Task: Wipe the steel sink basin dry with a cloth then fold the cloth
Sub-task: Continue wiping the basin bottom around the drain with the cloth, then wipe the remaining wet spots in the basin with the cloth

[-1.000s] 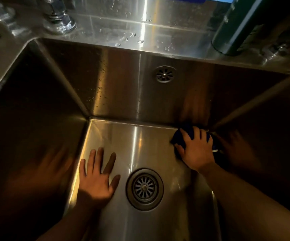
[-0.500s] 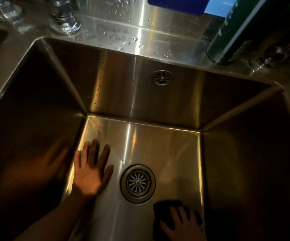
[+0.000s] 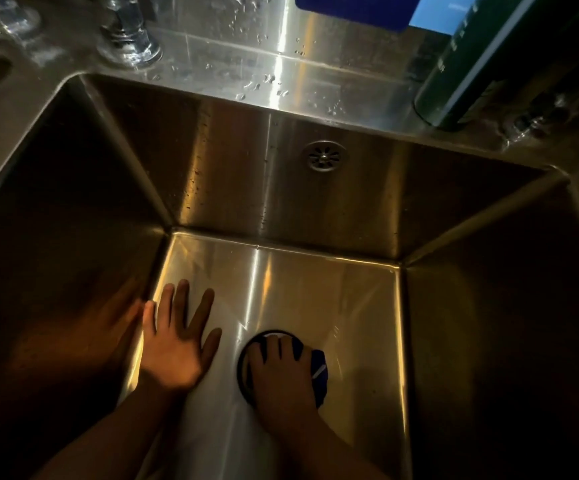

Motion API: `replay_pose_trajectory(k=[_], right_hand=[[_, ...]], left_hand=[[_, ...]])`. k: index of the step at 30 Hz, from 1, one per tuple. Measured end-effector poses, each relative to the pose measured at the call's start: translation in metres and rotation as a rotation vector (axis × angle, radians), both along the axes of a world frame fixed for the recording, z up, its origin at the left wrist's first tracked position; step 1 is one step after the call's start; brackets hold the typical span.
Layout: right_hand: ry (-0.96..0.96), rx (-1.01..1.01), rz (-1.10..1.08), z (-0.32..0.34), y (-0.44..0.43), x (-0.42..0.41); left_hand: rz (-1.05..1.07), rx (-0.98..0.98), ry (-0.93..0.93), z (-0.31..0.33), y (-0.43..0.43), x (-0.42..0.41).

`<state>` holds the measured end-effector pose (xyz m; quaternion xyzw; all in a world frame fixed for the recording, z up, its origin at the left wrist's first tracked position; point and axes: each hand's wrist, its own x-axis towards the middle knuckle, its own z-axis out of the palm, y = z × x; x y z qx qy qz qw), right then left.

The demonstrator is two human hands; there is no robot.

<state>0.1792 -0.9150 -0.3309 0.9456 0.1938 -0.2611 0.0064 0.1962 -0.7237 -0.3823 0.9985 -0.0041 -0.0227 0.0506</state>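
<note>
The steel sink basin fills the view, its floor bright and its side walls dark. My right hand lies with spread fingers on a dark blue cloth and presses it onto the round drain, which is mostly covered. A white tag shows on the cloth's right side. My left hand rests flat on the basin floor near the left wall, fingers straight and spread, holding nothing. Water drops dot the back wall.
An overflow grille sits high on the back wall. A tap base stands on the wet ledge at the back left. A dark green bottle stands at the back right, with a blue card behind it.
My right hand slid the cloth from the far right corner to the near edge, then left onto the drain. My left hand stayed flat on the floor.
</note>
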Motion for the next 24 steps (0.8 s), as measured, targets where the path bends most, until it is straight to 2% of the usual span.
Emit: replay_pose_trajectory(k=[6,9,11,14,17,21,24], right_hand=[[0.056,0.131,-0.038,-0.006,-0.009,0.003],[0.057,0.270,-0.102,0.001,-0.014,0.006],[0.062,0.477,-0.248,0.013,-0.017,0.011],[0.184,0.705,-0.534,0.042,-0.016,0.017],[0.263,0.754,-0.611,0.077,-0.022,0.023],[0.261,0.736,-0.664,0.128,-0.042,0.019],[0.200,0.694,-0.760,0.154,-0.062,0.027]], left_hand=[[0.007,-0.026,-0.008,-0.001,0.002,0.000],[0.001,-0.041,0.019,0.002,-0.002,-0.001],[0.005,-0.055,0.047,0.009,-0.004,0.000],[0.029,-0.086,0.126,0.025,-0.003,0.000],[0.056,-0.092,0.178,0.054,-0.019,0.004],[0.120,-0.126,0.245,0.115,-0.051,0.010],[0.071,-0.248,0.072,0.165,-0.071,0.011]])
